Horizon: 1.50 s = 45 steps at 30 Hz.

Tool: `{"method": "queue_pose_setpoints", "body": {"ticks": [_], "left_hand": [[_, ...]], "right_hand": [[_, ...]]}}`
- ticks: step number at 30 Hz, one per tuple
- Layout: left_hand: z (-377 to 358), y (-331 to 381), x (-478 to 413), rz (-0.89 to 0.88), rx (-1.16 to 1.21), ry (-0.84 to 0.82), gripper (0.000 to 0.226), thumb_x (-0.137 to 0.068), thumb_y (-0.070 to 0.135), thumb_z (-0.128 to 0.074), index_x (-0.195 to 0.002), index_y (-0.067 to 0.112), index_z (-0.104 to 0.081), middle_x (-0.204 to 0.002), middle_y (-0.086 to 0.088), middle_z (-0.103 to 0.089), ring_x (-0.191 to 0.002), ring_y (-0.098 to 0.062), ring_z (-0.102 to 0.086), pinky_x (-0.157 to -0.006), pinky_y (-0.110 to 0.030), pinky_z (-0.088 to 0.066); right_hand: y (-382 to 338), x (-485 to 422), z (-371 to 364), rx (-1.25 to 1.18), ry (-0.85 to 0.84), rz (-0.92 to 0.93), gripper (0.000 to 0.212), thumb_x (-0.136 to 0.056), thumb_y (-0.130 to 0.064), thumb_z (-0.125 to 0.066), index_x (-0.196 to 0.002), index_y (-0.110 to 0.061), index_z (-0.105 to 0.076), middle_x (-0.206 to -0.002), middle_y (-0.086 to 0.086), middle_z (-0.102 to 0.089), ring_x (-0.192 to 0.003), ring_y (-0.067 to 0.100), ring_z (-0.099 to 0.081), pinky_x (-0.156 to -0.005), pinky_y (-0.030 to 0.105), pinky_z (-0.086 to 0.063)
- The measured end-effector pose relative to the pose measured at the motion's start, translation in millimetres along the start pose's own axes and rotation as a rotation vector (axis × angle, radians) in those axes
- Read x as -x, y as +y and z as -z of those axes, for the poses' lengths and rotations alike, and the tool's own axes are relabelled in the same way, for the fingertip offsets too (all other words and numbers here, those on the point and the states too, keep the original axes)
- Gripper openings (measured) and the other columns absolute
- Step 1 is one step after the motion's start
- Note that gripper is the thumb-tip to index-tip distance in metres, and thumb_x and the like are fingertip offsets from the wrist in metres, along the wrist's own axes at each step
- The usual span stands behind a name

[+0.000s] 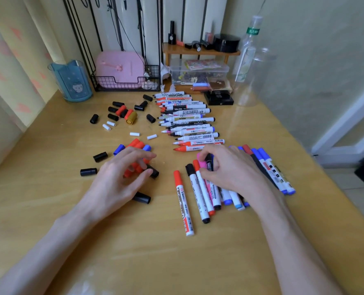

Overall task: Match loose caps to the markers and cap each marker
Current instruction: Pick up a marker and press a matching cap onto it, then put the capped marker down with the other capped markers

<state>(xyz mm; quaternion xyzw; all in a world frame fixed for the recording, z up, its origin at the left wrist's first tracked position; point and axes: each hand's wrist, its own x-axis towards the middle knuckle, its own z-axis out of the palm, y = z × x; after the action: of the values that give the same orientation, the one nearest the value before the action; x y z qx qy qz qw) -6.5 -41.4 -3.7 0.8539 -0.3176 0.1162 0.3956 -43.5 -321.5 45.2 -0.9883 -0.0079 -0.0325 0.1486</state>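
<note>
Red caps (137, 144) lay under the left hand (121, 177); whether it gripped one was unclear. The right hand (225, 169) pinched a pink-capped marker (202, 164). Next, probably: choose a cap matching the uncapped markers (189, 124) beyond both hands.

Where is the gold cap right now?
Head view, left of centre: the gold cap lies beside a red cap, left of the uncapped marker row.
</note>
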Motion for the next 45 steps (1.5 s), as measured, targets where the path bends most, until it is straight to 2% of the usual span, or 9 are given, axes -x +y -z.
{"method": "queue_pose_setpoints", "body": {"ticks": [4, 8, 12, 21, 26, 31, 38, 41, 45], "left_hand": [[-0.4, 1.2, -0.4, 0.003, -0.009, -0.016, 0.026, -0.097, 0.026, -0.069, -0.123, 0.032, -0.068, -0.104, 0.013, -0.063, -0.093, -0.02, -0.063, -0.076, -0.036, -0.054], [1.0, -2.0, -1.3, 0.014, -0.004, -0.021, 0.023, -0.099, 0.028, -0.069, -0.122, 0.033, -0.068, -0.105, 0.012, -0.064, -0.092, -0.021, -0.064, -0.077, -0.044, -0.055], [7.3, -5.6, -2.3, 0.04, -0.008, -0.009, 0.023, -0.099, 0.036, -0.064, -0.121, 0.03, -0.068, -0.107, 0.011, -0.066, -0.095, -0.019, -0.065, -0.082, -0.043, -0.055], [27.1, -15.1, -5.6, 0.066, -0.07, 0.054, 0.022, -0.099, 0.025, -0.067, -0.12, 0.028, -0.07, -0.111, 0.014, -0.068, -0.103, -0.011, -0.065, -0.088, -0.036, -0.054], [37.7, -20.8, -6.5, 0.106, -0.091, 0.085, 0.019, -0.099, 0.026, -0.065, -0.118, 0.028, -0.072, -0.112, 0.015, -0.068, -0.101, -0.013, -0.066, -0.083, -0.035, -0.055], [38.7, -22.3, -5.0, 0.109, -0.153, 0.038, 0.013, -0.097, 0.028, -0.069, -0.108, 0.031, -0.075, -0.106, 0.014, -0.067, -0.095, -0.011, -0.066, -0.079, -0.041, -0.055], [28.9, -23.6, -2.8, 0.093, -0.268, -0.027, 0.025, -0.092, 0.045, -0.07, -0.112, 0.031, -0.076, -0.117, 0.009, -0.062, -0.111, -0.015, -0.057, -0.09, -0.036, -0.051], [15.3, -25.2, -4.2, 0.081, -0.414, -0.078, 0.04, -0.087, 0.05, -0.072, -0.116, 0.023, -0.077, -0.123, 0.001, -0.062, -0.121, -0.024, -0.051, -0.093, -0.045, -0.05], [9.1, -25.7, -10.8, 0.122, -0.417, -0.059, 0.033, -0.084, 0.048, -0.077, -0.107, 0.025, -0.079, -0.123, 0.002, -0.063, -0.125, -0.026, -0.05, -0.09, -0.048, -0.048]], "right_hand": [[2.9, -8.5, -6.8, -0.043, 0.178, -0.009, 0.003, -0.094, -0.034, -0.069, -0.095, -0.032, -0.069, -0.059, -0.011, -0.055, -0.063, 0.008, -0.055, -0.057, 0.029, -0.045], [4.3, -20.8, -24.4, -0.041, 0.321, 0.063, 0.018, -0.096, -0.03, -0.071, -0.113, -0.025, -0.073, -0.098, -0.006, -0.066, -0.099, 0.019, -0.055, -0.078, 0.036, -0.048], [1.7, -39.2, -31.9, 0.047, 0.289, 0.075, 0.023, -0.098, -0.028, -0.07, -0.12, -0.023, -0.073, -0.117, 0.0, -0.071, -0.113, 0.024, -0.055, -0.094, 0.036, -0.042], [-12.0, -64.9, -32.3, 0.031, 0.134, 0.067, 0.022, -0.091, -0.03, -0.08, -0.113, -0.033, -0.076, -0.095, -0.008, -0.071, -0.103, 0.02, -0.056, -0.093, 0.034, -0.035], [-5.4, -65.0, -31.4, 0.02, 0.129, 0.047, 0.02, -0.087, -0.035, -0.083, -0.106, -0.029, -0.08, -0.102, -0.006, -0.07, -0.11, 0.022, -0.056, -0.096, 0.038, -0.038], [-18.0, -61.9, -40.4, -0.043, 0.235, 0.26, 0.013, -0.094, -0.027, -0.076, -0.105, -0.021, -0.074, -0.111, -0.003, -0.063, -0.111, 0.022, -0.055, -0.098, 0.038, -0.033], [-35.9, -39.9, -31.9, -0.085, 0.268, 0.402, 0.015, -0.108, -0.031, -0.053, -0.115, -0.018, -0.054, -0.079, -0.016, -0.062, -0.068, 0.02, -0.056, -0.08, 0.038, -0.043], [-35.0, -25.4, -30.0, -0.082, 0.256, 0.421, 0.017, -0.108, -0.039, -0.049, -0.117, -0.026, -0.055, -0.096, -0.015, -0.066, -0.067, 0.013, -0.053, -0.059, 0.036, -0.047], [-29.6, -17.1, -37.8, -0.095, 0.255, 0.37, 0.018, -0.107, -0.041, -0.053, -0.12, -0.031, -0.059, -0.102, -0.01, -0.065, -0.075, 0.014, -0.058, -0.061, 0.04, -0.053]]}}
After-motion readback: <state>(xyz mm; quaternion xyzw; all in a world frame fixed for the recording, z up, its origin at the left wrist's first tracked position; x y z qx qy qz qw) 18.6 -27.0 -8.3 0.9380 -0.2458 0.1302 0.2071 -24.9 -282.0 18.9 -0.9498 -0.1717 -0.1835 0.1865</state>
